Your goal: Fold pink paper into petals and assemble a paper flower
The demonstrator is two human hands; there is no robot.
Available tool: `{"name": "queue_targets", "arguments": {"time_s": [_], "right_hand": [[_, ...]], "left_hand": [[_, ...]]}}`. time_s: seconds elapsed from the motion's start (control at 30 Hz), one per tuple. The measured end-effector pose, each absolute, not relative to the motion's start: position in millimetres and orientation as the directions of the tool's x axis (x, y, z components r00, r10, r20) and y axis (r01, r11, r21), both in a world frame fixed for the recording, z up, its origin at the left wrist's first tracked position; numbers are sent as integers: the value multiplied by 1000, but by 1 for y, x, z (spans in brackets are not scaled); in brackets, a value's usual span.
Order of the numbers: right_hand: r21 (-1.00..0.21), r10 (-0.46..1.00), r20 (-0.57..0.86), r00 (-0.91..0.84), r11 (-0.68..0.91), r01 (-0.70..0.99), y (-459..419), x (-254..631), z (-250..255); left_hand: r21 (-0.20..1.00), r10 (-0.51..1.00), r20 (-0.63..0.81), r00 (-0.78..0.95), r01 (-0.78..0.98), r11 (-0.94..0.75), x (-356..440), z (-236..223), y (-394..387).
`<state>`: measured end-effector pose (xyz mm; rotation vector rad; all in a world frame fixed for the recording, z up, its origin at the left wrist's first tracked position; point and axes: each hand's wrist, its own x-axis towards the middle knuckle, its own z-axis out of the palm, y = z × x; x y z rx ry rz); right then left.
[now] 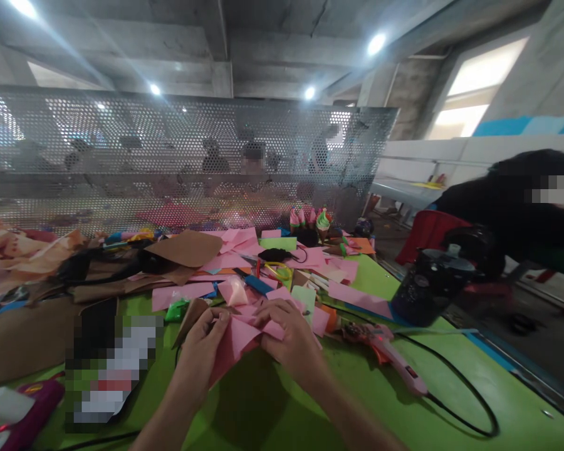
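Observation:
Both hands are at the middle of the green table (352,388), working on a folded piece of pink paper (240,337). My left hand (203,341) grips its left side, thumb and fingers pressed together. On the other side, my right hand (289,332) pinches the paper's right edge with bent fingers. The sheet bends into a point between the two hands. A brown sheet (192,318) stands just beyond the left hand. To the right of my right hand lies a pink glue gun (390,351) with a black cord.
Pink sheets, a blue-handled cutter (257,283) and a small green bag (176,309) clutter the table beyond the hands. Paper ice-cream cones (323,220) stand at the back. A dark jug (432,285) sits at the right edge. A perforated metal screen (169,156) rises behind; a person (498,194) sits at right.

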<state>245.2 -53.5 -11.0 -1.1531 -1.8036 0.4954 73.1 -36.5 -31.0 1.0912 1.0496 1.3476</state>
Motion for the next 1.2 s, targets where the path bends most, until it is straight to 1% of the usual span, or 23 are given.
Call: {"name": "queue_targets", "arguments": {"time_s": [0.1, 0.17, 0.33, 0.47, 0.6, 0.7, 0.87, 0.97, 1.07, 1.2], "right_hand": [[-758, 874, 472, -114, 469, 454, -49, 246, -16], [-761, 874, 476, -95, 464, 454, -49, 247, -16], [-754, 878, 478, -25, 425, 501, -50, 247, -13], [-766, 877, 479, -12, 425, 482, -49, 248, -14], [-835, 912, 408, -33, 387, 392, -48, 247, -17], [-886, 932, 361, -16, 349, 305, -46, 247, -18], [-934, 953, 301, -23, 299, 194, -42, 251, -18], [-965, 972, 228, -51, 233, 122, -40, 253, -17], [-983, 985, 160, -62, 164, 79, -39, 253, -17], [-991, 989, 129, -68, 132, 32, -39, 253, -17]], "left_hand": [[979, 995, 93, -33, -177, -98, 74, -32, -36], [980, 993, 114, -38, -161, -119, 73, -32, -35], [983, 997, 50, 54, -181, -39, 72, -31, -36], [979, 998, 59, 30, -196, -53, 73, -27, -37], [979, 997, 78, 8, -191, -76, 73, -27, -36], [977, 997, 81, 15, -197, -76, 71, -27, -34], [977, 994, 108, 26, -189, -101, 67, -26, -33], [976, 992, 121, 19, -186, -115, 65, -24, -33], [974, 995, 99, 17, -206, -94, 64, -21, -35], [966, 997, 57, 44, -255, -44, 64, -19, -36]]}}
